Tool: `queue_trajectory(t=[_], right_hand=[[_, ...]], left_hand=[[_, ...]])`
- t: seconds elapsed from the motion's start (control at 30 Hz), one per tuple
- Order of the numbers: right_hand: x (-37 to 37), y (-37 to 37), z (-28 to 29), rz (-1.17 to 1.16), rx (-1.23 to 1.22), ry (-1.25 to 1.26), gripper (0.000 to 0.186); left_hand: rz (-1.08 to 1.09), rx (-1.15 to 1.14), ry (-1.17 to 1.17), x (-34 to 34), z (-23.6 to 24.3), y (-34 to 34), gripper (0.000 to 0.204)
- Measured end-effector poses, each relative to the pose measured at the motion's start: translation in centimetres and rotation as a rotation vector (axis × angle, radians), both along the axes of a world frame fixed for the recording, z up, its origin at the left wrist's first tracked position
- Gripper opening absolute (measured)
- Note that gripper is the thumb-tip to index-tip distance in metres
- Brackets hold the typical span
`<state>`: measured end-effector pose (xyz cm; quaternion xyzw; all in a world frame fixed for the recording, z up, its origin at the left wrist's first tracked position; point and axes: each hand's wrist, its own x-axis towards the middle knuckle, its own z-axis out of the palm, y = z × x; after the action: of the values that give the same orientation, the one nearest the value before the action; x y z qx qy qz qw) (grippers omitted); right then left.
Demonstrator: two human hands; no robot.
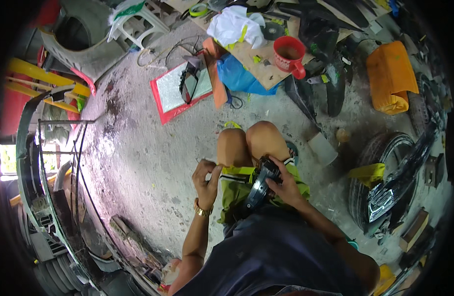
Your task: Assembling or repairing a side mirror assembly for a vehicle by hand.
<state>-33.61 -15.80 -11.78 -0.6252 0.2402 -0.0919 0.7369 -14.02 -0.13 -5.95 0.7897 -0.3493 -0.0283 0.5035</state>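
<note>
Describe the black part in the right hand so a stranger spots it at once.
Start from the two bare knees near the middle of the view, then drop to the green shorts just below. There the right hand holds the black part, which lies at a slant. Its hard gloss sets it apart from the soft shorts and the dull dark shirt beside it.

Stained grey floor (pixel 153 163) (brighter leftward), bright opening (pixel 9 157) at far left.
</note>
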Motion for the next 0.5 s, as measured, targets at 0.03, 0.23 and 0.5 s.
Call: queue_trajectory(t=[0.03, 0.23, 0.5], right_hand=[[0.1, 0.1, -0.4, -0.024, -0.077, -0.018, 0.067], [1.4, 0.3, 3.9, -0.086, 0.206, 0.054, 0.067], [1.0, 1.8, 4.4, -0.002, 0.035, 0.087, 0.068]], left_hand=[[0.022, 0.027, 0.084, -0.7, 0.1, 1.4, 0.005], [0.056, 0.121, 0.335, -6.4, 0.4, 3.9, 0.009], [0.079, 0.198, 0.185, -8.7, -1.1, 1.8, 0.021]])
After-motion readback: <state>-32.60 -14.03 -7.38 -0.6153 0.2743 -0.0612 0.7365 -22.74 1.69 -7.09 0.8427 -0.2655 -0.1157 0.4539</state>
